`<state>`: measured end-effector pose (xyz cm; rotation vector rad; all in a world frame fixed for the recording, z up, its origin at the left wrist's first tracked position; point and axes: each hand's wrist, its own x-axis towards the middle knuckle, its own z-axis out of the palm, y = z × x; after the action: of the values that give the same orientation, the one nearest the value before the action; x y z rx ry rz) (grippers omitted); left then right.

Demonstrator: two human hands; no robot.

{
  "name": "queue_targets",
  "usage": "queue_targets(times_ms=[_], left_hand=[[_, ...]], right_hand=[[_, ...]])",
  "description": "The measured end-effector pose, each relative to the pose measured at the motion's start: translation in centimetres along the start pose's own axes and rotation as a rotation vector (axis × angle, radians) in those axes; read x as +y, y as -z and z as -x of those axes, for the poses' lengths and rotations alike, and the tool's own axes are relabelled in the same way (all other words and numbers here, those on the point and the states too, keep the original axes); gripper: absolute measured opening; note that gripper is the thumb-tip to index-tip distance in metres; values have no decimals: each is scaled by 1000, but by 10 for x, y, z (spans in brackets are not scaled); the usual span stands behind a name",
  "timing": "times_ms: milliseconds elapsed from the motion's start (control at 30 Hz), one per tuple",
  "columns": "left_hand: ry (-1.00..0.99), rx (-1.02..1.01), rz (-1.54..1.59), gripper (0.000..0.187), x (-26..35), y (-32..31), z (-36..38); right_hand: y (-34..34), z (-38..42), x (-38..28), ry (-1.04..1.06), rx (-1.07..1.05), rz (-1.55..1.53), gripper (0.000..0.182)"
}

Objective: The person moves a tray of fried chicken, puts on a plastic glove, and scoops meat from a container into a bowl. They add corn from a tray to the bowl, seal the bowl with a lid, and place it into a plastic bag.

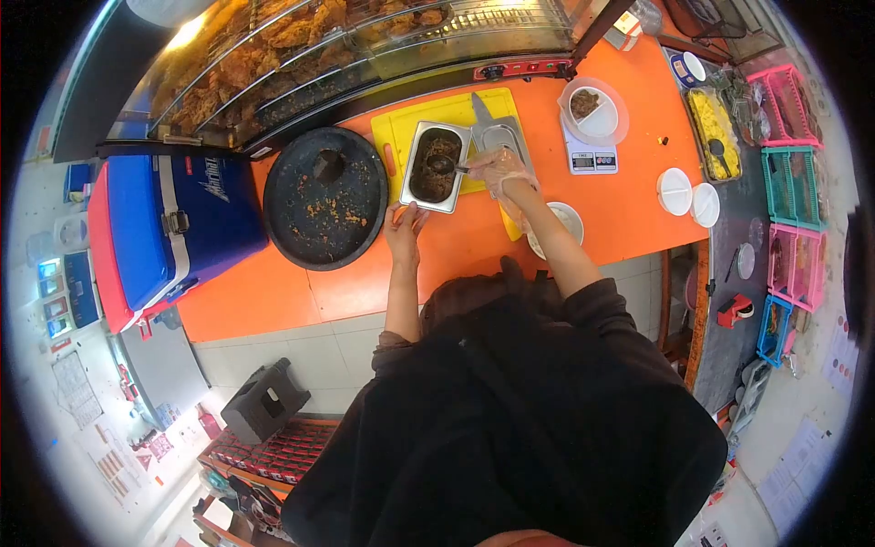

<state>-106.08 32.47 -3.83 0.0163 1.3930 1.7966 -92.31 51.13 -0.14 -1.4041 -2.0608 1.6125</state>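
My left hand [404,228] holds the near rim of a steel pan [437,202] with its fingertips. Dark brown food [433,175] lies in the pan, on a yellow cutting board [392,129]. In a clear plastic glove, my right hand [501,171] is closed on a metal spoon [444,164], whose bowl is in the food. A wide knife blade [480,109] lies behind the glove, beside another steel pan [503,137]. Close to my right forearm is a white bowl [572,219], partly hidden by it. A divided bowl [594,114] with some brown food stands on a scale [592,160].
A round black tray [325,237] with crumbs lies left, beside a blue cooler box [214,210]. The glass display case [365,55] with fried food borders the back of the orange table [365,290]. White divided bowls [674,191] and a tray of yellow food [713,123] are at right.
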Motion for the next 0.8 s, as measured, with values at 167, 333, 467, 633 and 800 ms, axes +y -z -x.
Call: queue_targets(times_ms=[167, 333, 467, 633, 800], left_hand=[[-3, -12, -1, 18, 0, 0, 0], [-21, -11, -23, 19, 1, -4, 4], [-23, 53, -29, 18, -5, -2, 4], [-25, 21, 19, 17, -2, -2, 3], [2, 38, 29, 15, -1, -5, 1]], right_hand=[[-7, 30, -48, 221, 90, 378, 20], [-63, 21, -79, 324, -67, 1137, 23], [-67, 13, -89, 155, -219, 976, 23], [-27, -20, -46, -179, -326, 581, 10], [13, 5, -24, -90, -286, -425, 17]])
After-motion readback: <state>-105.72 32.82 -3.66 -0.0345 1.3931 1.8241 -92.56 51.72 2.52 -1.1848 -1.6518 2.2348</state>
